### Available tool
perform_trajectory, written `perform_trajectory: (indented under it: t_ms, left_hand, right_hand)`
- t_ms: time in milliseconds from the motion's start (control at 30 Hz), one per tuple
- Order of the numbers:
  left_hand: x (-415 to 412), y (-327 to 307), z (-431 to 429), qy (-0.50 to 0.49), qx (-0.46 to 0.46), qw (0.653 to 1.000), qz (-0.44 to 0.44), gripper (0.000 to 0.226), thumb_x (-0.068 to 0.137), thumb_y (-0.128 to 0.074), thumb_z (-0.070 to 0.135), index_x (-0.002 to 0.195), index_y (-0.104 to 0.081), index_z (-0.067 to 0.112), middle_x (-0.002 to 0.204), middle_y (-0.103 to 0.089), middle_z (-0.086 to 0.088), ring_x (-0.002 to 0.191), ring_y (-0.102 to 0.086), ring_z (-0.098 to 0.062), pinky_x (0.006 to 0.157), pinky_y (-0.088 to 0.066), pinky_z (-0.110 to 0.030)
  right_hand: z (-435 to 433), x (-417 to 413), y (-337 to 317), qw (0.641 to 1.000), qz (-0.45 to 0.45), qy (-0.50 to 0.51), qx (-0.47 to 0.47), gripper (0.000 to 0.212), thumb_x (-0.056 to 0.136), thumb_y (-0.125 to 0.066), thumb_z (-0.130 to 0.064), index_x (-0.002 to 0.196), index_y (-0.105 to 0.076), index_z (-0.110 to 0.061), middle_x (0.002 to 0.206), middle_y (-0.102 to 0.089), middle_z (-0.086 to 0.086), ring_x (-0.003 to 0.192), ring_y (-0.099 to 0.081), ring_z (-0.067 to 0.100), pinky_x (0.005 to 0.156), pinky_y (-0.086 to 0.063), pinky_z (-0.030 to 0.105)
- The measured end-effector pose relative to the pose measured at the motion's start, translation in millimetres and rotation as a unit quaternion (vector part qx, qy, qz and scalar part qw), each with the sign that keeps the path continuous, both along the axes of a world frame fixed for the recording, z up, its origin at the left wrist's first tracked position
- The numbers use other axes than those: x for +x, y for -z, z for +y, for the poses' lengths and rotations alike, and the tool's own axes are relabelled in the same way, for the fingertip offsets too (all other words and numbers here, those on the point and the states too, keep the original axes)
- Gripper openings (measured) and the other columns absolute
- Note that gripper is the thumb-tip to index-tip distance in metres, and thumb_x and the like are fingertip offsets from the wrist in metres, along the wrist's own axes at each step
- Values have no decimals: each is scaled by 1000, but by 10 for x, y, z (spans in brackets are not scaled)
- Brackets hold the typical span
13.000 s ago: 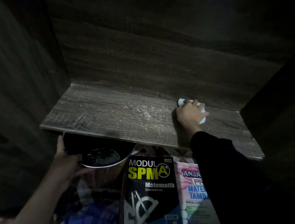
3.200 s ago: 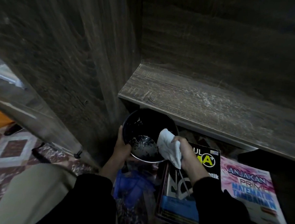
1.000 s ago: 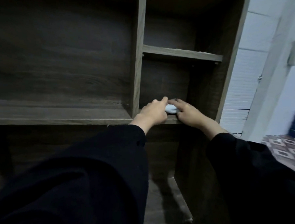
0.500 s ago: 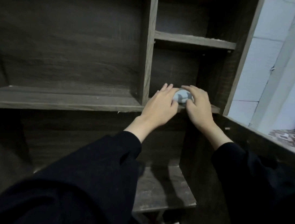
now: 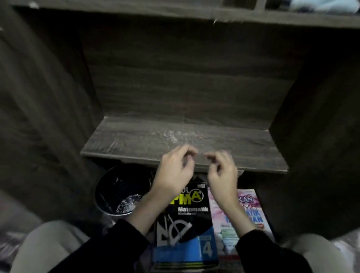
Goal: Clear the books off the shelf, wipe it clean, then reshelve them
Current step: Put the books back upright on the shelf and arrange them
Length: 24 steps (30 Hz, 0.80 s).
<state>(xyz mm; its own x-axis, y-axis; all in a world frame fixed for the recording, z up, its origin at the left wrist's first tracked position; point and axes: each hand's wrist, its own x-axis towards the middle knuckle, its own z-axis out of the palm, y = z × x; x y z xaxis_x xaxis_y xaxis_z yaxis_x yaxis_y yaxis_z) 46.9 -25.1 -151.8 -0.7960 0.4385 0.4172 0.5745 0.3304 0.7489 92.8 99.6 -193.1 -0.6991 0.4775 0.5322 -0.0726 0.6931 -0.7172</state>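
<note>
The low dark wood shelf point(image 5: 133, 140) holds no books and shows pale dust streaks near its middle. In front of it lie a black and blue maths book point(image 5: 186, 223) and a pink book point(image 5: 247, 209) flat on the floor, side by side. My left hand point(image 5: 174, 173) and my right hand point(image 5: 222, 173) hover over the shelf's front edge and the books, fingers loosely curled, holding nothing. The pale cloth point(image 5: 323, 4) lies on the upper right shelf at the top edge of the view.
A round dark bin point(image 5: 121, 193) with pale debris inside stands on the floor left of the books. Cabinet side walls close in on both sides. My knees show at the bottom corners.
Both hands have left the cloth on the upper right shelf and come down in front of the low shelf. The view has dropped from the upper shelves to the floor.
</note>
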Motion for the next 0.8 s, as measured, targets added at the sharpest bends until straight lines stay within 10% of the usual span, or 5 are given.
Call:
perform_trajectory:
  t_ms: [200,367,600,800]
  left_hand:
    - [-39,1328,-349,-94,-57,974,-199,23,83,-55,-3,99,-67,9,92,-71,-8,85,-65,-17,78,-47,-24]
    - [-27,2167,-475,-102,-162,918,-349,60,88,-63,27,142,-37,20,139,-43,-12,128,-42,-27,102,-36,-32]
    - [-45,2754,-468,-96,-231,856,-452,94,84,-65,42,151,1,36,159,-2,-14,143,-15,-37,115,-19,-49]
    - [-37,2863,-433,-75,-179,874,-445,96,84,-66,42,148,5,42,157,-12,-9,136,-34,-34,107,-35,-47]
  right_hand:
    - [-151,89,1255,939,-320,19,-121,48,81,-57,-1,128,-56,-11,121,-59,16,117,-48,34,96,-39,36]
    - [-130,202,1791,850,-514,28,-114,80,92,-58,-30,153,-8,-23,152,-24,20,136,-25,38,106,-31,42]
    - [-60,225,2204,826,-552,-13,-111,102,84,-67,-48,150,9,-36,157,1,21,140,-18,41,109,-30,52]
    - [30,197,2304,847,-530,0,-53,99,81,-70,-48,150,2,-40,146,-25,19,127,-28,34,101,-34,42]
